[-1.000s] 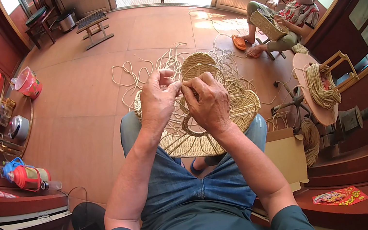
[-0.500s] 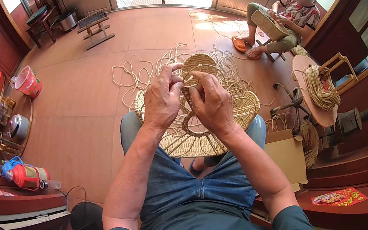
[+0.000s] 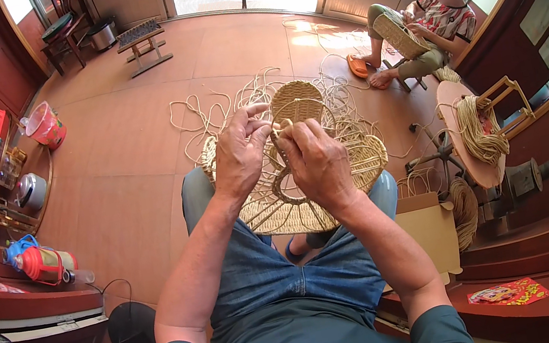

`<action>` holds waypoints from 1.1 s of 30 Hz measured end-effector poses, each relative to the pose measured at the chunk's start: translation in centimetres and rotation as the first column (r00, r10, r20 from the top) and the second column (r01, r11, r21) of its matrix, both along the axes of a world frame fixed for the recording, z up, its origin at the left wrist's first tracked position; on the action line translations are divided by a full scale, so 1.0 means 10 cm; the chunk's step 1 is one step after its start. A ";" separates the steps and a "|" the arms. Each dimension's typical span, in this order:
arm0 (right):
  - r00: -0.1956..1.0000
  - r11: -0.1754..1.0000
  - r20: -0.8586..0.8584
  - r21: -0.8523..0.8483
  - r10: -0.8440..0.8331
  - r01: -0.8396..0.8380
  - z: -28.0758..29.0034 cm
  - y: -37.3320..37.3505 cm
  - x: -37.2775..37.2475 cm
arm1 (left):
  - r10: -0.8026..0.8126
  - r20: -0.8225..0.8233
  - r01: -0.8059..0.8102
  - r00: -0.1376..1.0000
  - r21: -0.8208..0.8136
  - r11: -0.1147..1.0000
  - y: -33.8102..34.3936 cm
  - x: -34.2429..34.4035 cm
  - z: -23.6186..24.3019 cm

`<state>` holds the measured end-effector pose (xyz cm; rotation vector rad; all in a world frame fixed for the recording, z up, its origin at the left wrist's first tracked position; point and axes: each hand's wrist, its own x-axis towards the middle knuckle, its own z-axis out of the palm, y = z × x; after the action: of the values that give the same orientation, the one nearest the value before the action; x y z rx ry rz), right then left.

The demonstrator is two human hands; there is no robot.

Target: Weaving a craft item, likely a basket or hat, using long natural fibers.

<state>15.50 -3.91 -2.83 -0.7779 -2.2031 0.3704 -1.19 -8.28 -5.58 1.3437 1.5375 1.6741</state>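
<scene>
A half-woven piece of straw-coloured cord [image 3: 282,215] rests across my knees, with a round lobe [image 3: 297,101] at its far end and another lobe at the right. Dark frame wire shows in its open middle. Above it my left hand [image 3: 238,150] and my right hand [image 3: 317,160] meet, thumbs and fingertips pinching a pale cord [image 3: 279,126] between them. Both hands are closed, and the fingertips partly hide how the cord runs there. Loose cord strands [image 3: 206,114] trail from the piece onto the floor beyond.
At the right, a coil of cord [image 3: 482,131] hangs over a round board beside an open cardboard box [image 3: 418,234]. Another person [image 3: 444,9] sits at far right holding a woven piece. A small stool [image 3: 143,44] stands far left, a red bucket [image 3: 44,126] nearer.
My fingertips have drawn together around the cord, and my right hand's fingers have curled in more. The woven piece stays on my lap.
</scene>
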 end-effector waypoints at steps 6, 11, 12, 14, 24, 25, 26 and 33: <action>0.992 0.981 -0.059 -0.151 0.115 -0.123 -0.03 -0.62 0.19 | 0.222 -0.332 -0.190 0.917 0.127 0.974 -0.15 0.18 -0.21; 0.907 0.899 -0.031 -0.126 0.419 -0.420 0.18 -1.42 0.33 | 0.340 -0.274 -0.319 0.899 0.120 0.940 -0.06 0.17 -0.28; 0.888 0.880 -0.053 -0.115 0.457 -0.460 0.21 -1.50 0.38 | 0.337 -0.297 -0.311 0.894 0.132 0.941 -0.06 0.14 -0.27; 0.859 0.849 -0.074 -0.128 0.507 -0.513 0.25 -1.60 0.47 | 0.188 -0.143 -0.201 0.972 -0.083 0.976 -0.07 0.08 -0.13; 0.958 0.924 -0.011 -0.260 0.287 -0.280 0.09 -0.89 0.57 | -0.367 0.245 0.433 0.898 -0.333 0.837 0.21 -0.47 0.19; 0.973 0.937 0.008 -0.272 0.231 -0.220 0.11 -0.79 0.57 | -0.358 0.285 0.440 0.889 -0.319 0.840 0.19 -0.47 0.19; 0.982 0.948 -0.042 -0.259 0.183 -0.188 0.09 -0.70 0.55 | -0.354 0.286 0.437 0.890 -0.317 0.842 0.18 -0.47 0.17; 0.996 0.966 -0.075 -0.252 0.038 -0.056 0.16 -0.19 0.34 | -0.215 0.353 0.288 0.911 -0.168 0.943 0.18 -0.33 0.06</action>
<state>18.87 -5.80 -1.25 -0.8350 -2.1365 0.7040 -4.52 -6.51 -5.00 1.0353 1.2494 1.4355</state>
